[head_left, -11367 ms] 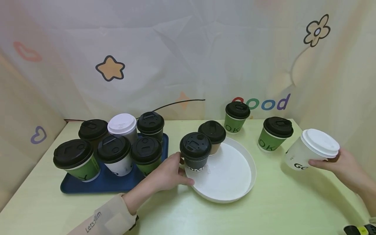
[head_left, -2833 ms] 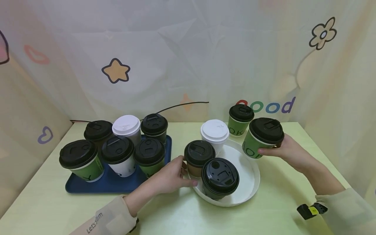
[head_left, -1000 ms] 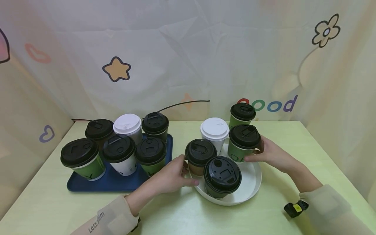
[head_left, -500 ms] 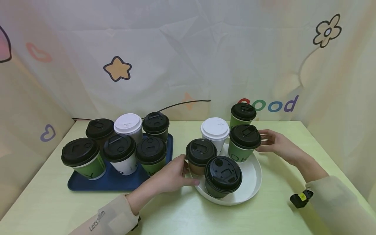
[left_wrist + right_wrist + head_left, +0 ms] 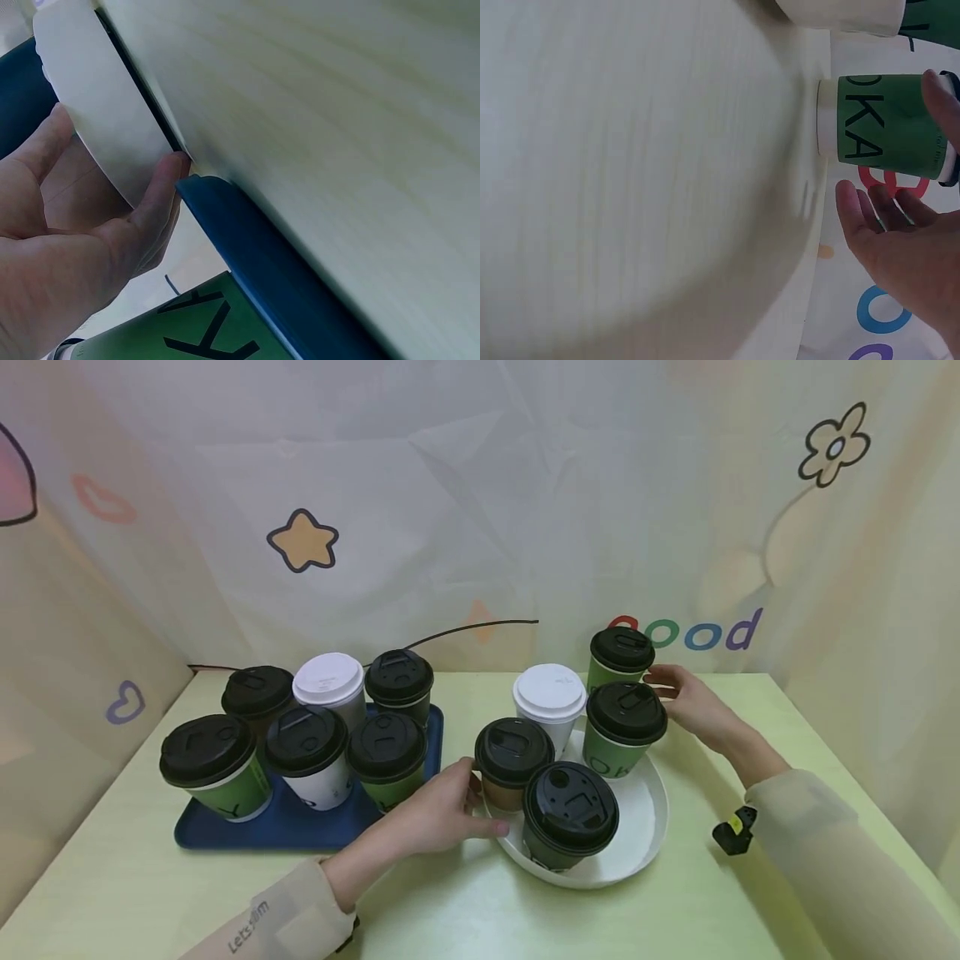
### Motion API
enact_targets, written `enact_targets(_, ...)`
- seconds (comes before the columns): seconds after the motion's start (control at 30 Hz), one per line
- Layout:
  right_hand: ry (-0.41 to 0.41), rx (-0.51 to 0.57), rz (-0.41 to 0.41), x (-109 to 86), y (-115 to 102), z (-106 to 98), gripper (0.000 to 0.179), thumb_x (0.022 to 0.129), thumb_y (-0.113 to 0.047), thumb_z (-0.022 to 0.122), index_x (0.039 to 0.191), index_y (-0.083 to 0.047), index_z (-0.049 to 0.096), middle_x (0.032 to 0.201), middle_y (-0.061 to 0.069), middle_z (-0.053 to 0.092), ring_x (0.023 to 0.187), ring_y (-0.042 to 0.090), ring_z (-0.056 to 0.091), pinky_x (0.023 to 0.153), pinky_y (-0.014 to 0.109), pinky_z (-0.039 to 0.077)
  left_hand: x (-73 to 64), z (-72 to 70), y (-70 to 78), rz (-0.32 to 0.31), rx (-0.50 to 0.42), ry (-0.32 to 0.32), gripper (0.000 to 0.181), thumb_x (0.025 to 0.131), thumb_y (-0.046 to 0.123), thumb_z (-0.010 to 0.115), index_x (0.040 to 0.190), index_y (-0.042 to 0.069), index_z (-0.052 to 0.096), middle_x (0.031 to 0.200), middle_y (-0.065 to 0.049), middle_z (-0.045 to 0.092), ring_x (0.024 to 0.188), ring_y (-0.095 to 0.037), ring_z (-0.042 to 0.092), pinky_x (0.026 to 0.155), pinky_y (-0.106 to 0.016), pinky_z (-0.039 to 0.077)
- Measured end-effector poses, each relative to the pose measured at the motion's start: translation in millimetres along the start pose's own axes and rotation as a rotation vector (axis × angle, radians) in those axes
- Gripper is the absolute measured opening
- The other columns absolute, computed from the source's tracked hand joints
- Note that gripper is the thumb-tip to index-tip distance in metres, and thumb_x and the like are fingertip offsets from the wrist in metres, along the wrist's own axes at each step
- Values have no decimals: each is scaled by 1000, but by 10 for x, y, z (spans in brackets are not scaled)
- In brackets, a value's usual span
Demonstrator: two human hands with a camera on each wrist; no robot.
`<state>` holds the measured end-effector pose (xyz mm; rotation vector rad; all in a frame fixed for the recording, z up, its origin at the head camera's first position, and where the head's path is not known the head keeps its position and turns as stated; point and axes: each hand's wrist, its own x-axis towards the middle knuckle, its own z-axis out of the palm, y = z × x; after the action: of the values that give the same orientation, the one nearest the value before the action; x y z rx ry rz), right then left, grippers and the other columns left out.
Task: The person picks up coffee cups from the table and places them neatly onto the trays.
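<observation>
In the head view my left hand (image 5: pixel 438 810) holds the left side of the white round tray (image 5: pixel 651 843), thumb and fingers at its outer wall. On this tray stand a brown cup (image 5: pixel 504 795), a dark cup (image 5: pixel 572 810), a white-lidded cup (image 5: pixel 550 693) and a green cup (image 5: pixel 622 752), upright with lids. Behind it another green paper cup (image 5: pixel 622 649) with a black lid stands on the table. My right hand (image 5: pixel 697 706) reaches beside that rear cup; in the right wrist view its fingers are extended below the cup's side, its thumb overlapping the lid end.
A dark blue rectangular tray (image 5: pixel 247 839) at the left carries several lidded cups, close to my left forearm. A printed curtain (image 5: pixel 450 527) hangs along the table's back edge. The pale table (image 5: pixel 450 914) extends in front and to the right.
Earlier the right hand moved a white-lidded cup, later a green cup, onto the white tray. It has released that green cup and shifted back-left to the rear one. The left hand stays put.
</observation>
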<state>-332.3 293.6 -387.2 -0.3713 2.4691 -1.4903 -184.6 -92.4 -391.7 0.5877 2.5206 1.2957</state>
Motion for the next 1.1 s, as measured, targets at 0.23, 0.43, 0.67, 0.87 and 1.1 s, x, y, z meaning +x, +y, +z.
enact_targets(0.23, -17, 42, -34, 114, -14, 56, 77, 97, -5, 65, 156, 10, 18, 155, 33, 29, 142, 48, 34, 110, 42, 40, -12, 14, -4, -19, 2, -2, 63, 83, 23, 89, 127, -3, 50, 104, -11, 57, 92, -27, 55, 75, -37, 48)
enact_targets(0.43, -41, 93, -42, 186, -61, 87, 77, 94, 1, 65, 154, 11, 18, 154, 33, 28, 138, 46, 36, 115, 50, 32, -5, 16, -19, -17, 2, 3, 63, 84, 23, 89, 126, -3, 50, 104, -12, 57, 92, -26, 55, 75, -37, 48)
enact_targets(0.67, -44, 108, -63, 252, -132, 141, 78, 95, 0, 65, 156, 7, 18, 151, 31, 31, 132, 42, 42, 113, 50, 31, 2, 13, -20, -11, 0, 4, 62, 84, 22, 89, 126, -3, 50, 103, -12, 58, 91, -26, 55, 75, -37, 47)
enact_targets(0.87, 1, 69, -38, 292, -159, 160, 70, 97, -3, 64, 154, 8, 25, 146, 28, 38, 128, 35, 41, 109, 44, 33, -10, 11, -11, -10, -12, 6, 64, 84, 22, 89, 127, -3, 50, 103, -12, 58, 91, -26, 56, 75, -37, 48)
enact_targets(1.1, 27, 60, -30, 300, -115, 141, 68, 97, -4, 65, 152, 9, 28, 146, 27, 40, 130, 32, 38, 109, 43, 34, -6, 9, -23, -23, -16, 5, 64, 84, 23, 89, 128, -3, 50, 104, -11, 58, 91, -26, 55, 76, -37, 48)
